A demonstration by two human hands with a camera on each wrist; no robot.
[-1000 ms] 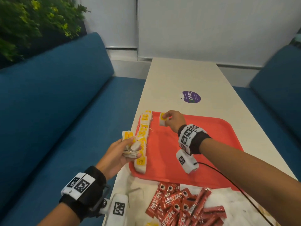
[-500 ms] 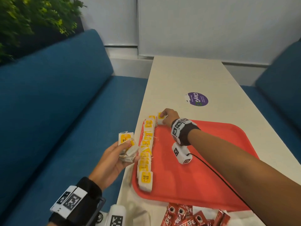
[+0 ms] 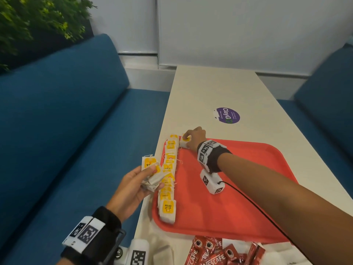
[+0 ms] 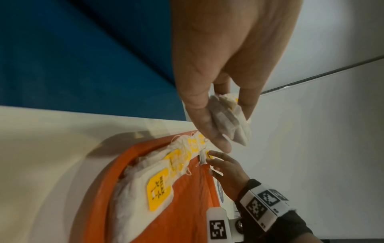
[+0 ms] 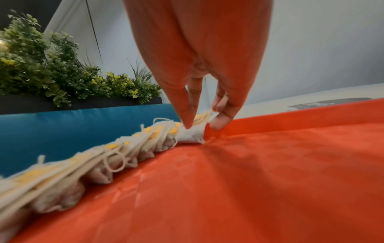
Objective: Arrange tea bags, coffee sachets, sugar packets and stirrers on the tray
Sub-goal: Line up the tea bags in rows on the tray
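Right hand [image 3: 194, 137] pinches one tea bag [image 3: 185, 142] between thumb and fingers at the far left corner of the red tray [image 3: 238, 197], bag touching the tray floor, just beside the far end of the row of tea bags [image 3: 168, 176] lined along the tray's left edge. Left hand [image 3: 131, 188] grips a small bunch of tea bags [image 3: 151, 174] over the desk's [image 3: 210, 88] left edge. Red coffee sachets [image 3: 214, 253] lie on the desk near the tray's near edge.

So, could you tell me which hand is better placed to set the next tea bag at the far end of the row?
Right. The right hand already pinches a tea bag at the row's far end; the left hand just holds spare bags off the tray.
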